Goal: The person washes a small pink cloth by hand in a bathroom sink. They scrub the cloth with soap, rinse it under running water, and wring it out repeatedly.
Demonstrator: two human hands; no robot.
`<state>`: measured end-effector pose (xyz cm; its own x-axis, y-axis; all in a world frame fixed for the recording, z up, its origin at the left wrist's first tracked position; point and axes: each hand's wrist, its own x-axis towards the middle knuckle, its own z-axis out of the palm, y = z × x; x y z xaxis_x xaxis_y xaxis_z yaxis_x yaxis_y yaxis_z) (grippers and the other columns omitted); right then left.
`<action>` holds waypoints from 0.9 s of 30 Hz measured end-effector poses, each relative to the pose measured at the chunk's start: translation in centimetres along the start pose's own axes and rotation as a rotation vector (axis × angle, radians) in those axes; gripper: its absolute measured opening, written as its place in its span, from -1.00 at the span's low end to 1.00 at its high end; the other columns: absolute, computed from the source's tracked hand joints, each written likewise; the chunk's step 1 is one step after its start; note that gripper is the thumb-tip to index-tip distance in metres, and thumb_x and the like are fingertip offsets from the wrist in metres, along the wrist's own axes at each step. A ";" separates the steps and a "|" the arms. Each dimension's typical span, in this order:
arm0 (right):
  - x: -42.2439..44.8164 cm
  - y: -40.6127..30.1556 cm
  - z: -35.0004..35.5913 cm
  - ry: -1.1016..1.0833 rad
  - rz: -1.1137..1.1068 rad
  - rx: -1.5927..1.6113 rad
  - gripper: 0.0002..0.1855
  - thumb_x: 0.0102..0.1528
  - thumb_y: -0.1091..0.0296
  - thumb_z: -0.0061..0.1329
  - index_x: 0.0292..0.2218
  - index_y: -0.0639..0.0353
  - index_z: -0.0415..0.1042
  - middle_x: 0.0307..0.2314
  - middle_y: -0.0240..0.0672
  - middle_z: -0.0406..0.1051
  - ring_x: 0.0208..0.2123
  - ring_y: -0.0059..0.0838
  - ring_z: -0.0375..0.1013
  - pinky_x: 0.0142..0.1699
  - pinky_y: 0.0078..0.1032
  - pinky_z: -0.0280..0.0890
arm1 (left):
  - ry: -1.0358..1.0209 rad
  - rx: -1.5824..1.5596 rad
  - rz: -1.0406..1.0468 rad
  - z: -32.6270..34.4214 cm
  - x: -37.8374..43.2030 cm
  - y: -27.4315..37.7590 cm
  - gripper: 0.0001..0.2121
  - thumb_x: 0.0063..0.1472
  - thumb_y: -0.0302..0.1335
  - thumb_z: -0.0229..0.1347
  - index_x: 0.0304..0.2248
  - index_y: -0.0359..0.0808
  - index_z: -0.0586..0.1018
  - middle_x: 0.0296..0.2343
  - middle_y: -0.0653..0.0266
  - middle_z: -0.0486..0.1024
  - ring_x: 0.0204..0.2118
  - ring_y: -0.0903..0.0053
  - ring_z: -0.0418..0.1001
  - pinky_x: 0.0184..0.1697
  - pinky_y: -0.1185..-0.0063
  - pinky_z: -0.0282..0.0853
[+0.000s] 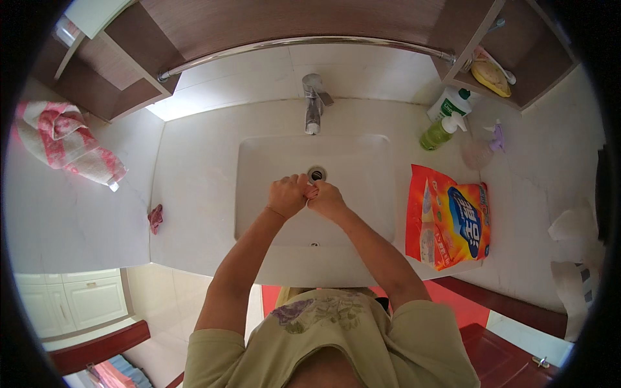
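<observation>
Over a white rectangular sink [271,160], both fists meet around a small pink cloth [311,192]. My left hand [288,195] grips it from one side, and my right hand [327,199] closes on it from the other. Only a short piece of the cloth shows between them; the rest is hidden in the fingers. The sink drain [317,174] lies just beyond the hands. Above the basin's far edge stands a chrome faucet [313,109], with no water seen running from it.
A red detergent bag [417,213] lies right of the sink, below a green pump bottle [435,136], a white bottle [449,104] and a purple-topped spray bottle [478,151]. A crumpled dark-red cloth [155,218] is at left. A striped towel [68,140] hangs by the wall.
</observation>
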<state>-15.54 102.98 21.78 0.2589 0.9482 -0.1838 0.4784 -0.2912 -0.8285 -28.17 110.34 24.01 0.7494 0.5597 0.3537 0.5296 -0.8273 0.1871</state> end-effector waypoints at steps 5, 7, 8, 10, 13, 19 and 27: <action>1.8 -2.4 -4.1 -0.530 0.279 0.303 -0.78 -0.15 0.41 0.02 -0.40 0.19 0.30 -0.59 -0.35 0.34 -0.61 -0.53 0.29 -0.61 -0.59 0.15 | -0.053 0.093 0.067 -2.3 -0.2 1.8 -0.71 -0.02 -0.43 0.11 -0.24 -0.13 0.40 -0.59 0.31 0.40 -0.43 0.47 0.45 -0.60 0.48 0.32; 2.1 -1.8 -4.4 -0.588 0.280 0.377 -0.73 -0.14 0.42 0.03 -0.33 0.15 0.29 -0.55 -0.39 0.32 -0.62 -0.59 0.23 -0.62 -0.65 0.10 | -0.095 0.084 0.059 -2.7 -0.4 2.3 -0.72 0.00 -0.47 0.09 -0.23 -0.13 0.41 -0.59 0.30 0.40 -0.43 0.48 0.43 -0.61 0.51 0.32; 1.9 -1.8 -4.3 -0.567 0.273 0.396 -0.69 -0.13 0.42 0.04 -0.29 0.12 0.28 -0.53 -0.39 0.31 -0.62 -0.60 0.22 -0.61 -0.67 0.10 | -0.082 -0.010 -0.007 -2.3 -0.9 1.9 -0.73 0.01 -0.47 0.08 -0.23 -0.15 0.41 -0.59 0.32 0.40 -0.47 0.50 0.41 -0.63 0.53 0.31; 1.5 -1.9 -4.7 -0.525 0.228 0.520 -0.61 -0.11 0.36 0.05 -0.21 0.08 0.26 -0.48 -0.39 0.31 -0.58 -0.60 0.23 -0.53 -0.64 0.12 | -0.054 -0.205 -0.142 -1.4 -1.6 1.3 -0.76 0.04 -0.48 0.06 -0.24 -0.18 0.41 -0.59 0.35 0.40 -0.55 0.54 0.37 -0.65 0.57 0.29; 1.1 -3.0 -6.1 -0.479 0.163 0.732 -0.53 -0.04 0.16 0.01 -0.10 0.04 0.23 -0.39 -0.38 0.31 -0.43 -0.57 0.28 -0.32 -0.51 0.18 | -0.271 -0.876 -0.838 -2.4 -1.2 2.3 -0.88 0.10 -0.36 0.05 -0.41 -0.22 0.43 -0.61 0.34 0.37 -0.69 0.60 0.28 -0.73 0.64 0.14; 2.0 -2.1 -5.9 -0.466 0.048 1.182 -0.38 0.11 -0.20 -0.29 0.06 -0.01 0.14 -0.15 -0.30 0.27 -0.02 -0.34 0.18 0.01 -0.20 0.08 | -0.390 -1.938 -1.294 -3.1 -0.9 2.1 -0.75 0.16 -0.16 -0.02 -0.49 -0.17 0.41 -0.64 0.35 0.33 -0.74 0.71 0.15 -0.76 0.74 -0.08; 2.3 -4.8 -6.0 -0.642 -0.451 1.697 -0.56 0.18 0.08 -0.29 0.02 0.07 0.23 -0.34 -0.13 0.38 -0.23 -0.24 0.38 -0.19 -0.25 0.33 | -0.439 -2.643 -0.778 -4.4 -0.4 6.7 -0.68 0.19 -0.07 -0.11 -0.30 -0.15 0.39 -0.67 0.44 0.21 -0.76 0.74 0.08 -0.76 0.76 -0.06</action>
<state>-12.22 105.77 28.54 -0.1411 0.9224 0.3595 -0.9306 0.0003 -0.3661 -26.69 104.35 29.16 0.9277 0.3156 -0.1996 -0.2791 0.9411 0.1911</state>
